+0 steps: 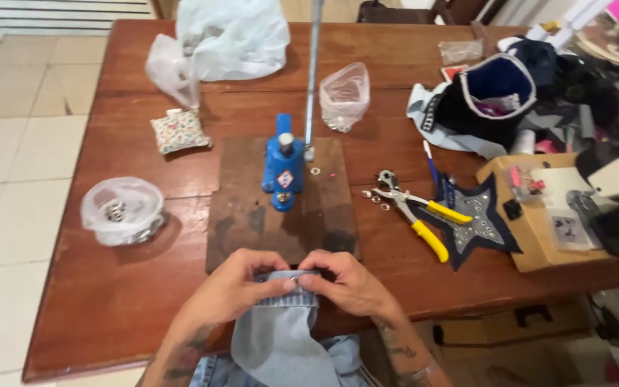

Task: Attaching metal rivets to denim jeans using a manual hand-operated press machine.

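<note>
Both hands meet at the near edge of the tabletop (109,301), the left hand (234,287) and right hand (349,283) each pinching the hem of a strip of denim (277,330), fingers (286,284) clamped on the cloth with a small metal piece between them. Just beyond the fingers stands a blue press (283,168) on a wooden board (245,215). Right of them lie yellow pliers (417,211); left, a bag (123,209) of rings
</note>
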